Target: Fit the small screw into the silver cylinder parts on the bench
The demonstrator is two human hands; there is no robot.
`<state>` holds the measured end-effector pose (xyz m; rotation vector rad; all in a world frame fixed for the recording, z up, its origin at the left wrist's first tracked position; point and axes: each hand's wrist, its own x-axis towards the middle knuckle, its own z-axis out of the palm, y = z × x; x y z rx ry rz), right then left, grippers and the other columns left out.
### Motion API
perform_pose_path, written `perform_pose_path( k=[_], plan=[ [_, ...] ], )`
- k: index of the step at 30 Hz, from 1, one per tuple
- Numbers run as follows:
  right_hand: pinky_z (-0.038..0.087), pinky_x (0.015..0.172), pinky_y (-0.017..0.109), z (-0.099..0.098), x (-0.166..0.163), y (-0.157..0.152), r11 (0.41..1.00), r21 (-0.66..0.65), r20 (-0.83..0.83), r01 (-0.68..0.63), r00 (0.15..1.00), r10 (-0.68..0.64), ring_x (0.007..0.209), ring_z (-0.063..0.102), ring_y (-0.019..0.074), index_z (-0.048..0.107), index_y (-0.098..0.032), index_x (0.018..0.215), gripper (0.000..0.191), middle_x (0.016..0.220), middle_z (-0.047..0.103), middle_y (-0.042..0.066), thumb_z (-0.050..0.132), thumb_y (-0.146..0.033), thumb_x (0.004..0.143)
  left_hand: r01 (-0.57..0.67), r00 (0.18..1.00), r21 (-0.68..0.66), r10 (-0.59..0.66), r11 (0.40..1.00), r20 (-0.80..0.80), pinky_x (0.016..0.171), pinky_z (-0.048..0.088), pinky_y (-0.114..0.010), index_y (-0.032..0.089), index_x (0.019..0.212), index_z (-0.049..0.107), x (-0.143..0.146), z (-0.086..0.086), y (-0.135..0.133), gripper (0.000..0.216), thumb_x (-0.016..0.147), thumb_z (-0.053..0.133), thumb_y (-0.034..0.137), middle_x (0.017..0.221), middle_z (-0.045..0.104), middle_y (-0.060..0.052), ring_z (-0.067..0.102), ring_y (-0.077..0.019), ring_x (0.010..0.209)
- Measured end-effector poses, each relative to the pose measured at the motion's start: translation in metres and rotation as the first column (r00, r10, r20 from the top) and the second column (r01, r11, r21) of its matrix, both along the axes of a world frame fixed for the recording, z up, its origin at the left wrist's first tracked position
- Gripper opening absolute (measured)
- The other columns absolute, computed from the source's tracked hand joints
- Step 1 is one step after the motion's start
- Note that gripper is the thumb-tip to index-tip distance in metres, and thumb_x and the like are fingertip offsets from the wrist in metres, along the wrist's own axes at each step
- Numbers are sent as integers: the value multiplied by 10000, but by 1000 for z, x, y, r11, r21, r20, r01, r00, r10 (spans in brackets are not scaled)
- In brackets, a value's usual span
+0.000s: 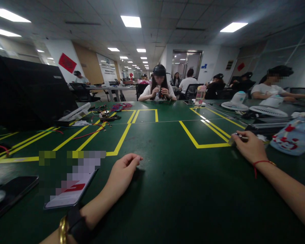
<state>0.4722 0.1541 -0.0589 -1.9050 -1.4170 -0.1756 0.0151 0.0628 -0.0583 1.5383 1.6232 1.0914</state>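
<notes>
Metallic-looking, a small object (232,139) is sitting toward the right of the worktop (167,189); the right hand (251,148) is gripping it between its fingers, presumably steadying it. The left hand (124,171) is showing loosely closed, seemingly empty fingers near a smartphone (72,196). Yellow tape (210,146) is marking the green worktop; ceiling lights (131,21) are brightening the office.
</notes>
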Motion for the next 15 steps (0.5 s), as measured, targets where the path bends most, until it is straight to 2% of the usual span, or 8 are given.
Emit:
perform_pose_path(
  k=[4,7,10,15],
  plan=[
    [408,734,272,0,1,-1,1000,16,-85,-10,996,11,812,587,182,629,-175,1007,358,959,643,100,521,-425,773,-1,1000,7,2,1000,-15,559,374,-251,196,862,680,0,0,0,331,799,494,463,731,626,-20,529,-172,612],
    [411,716,288,-2,6,3,999,39,-153,35,988,-29,809,577,186,650,-168,963,360,959,643,104,492,-437,784,-11,1000,13,11,1000,-16,558,372,-253,197,857,684,1,1,0,339,793,497,473,725,626,-17,529,-173,606],
    [418,672,291,-5,12,10,996,50,-221,72,973,-59,768,573,185,667,-148,924,369,914,651,111,541,-443,742,-9,1000,16,9,1000,-13,559,371,-253,203,850,686,1,1,0,333,788,500,471,716,627,-9,527,-169,598],
    [424,550,248,-15,18,22,990,104,-290,90,955,-56,646,572,147,621,-87,1026,486,885,651,132,531,-471,742,8,1000,12,-8,1000,-22,566,374,-251,204,858,679,-1,-1,0,314,800,497,453,747,636,-14,532,-171,620]
  ],
)
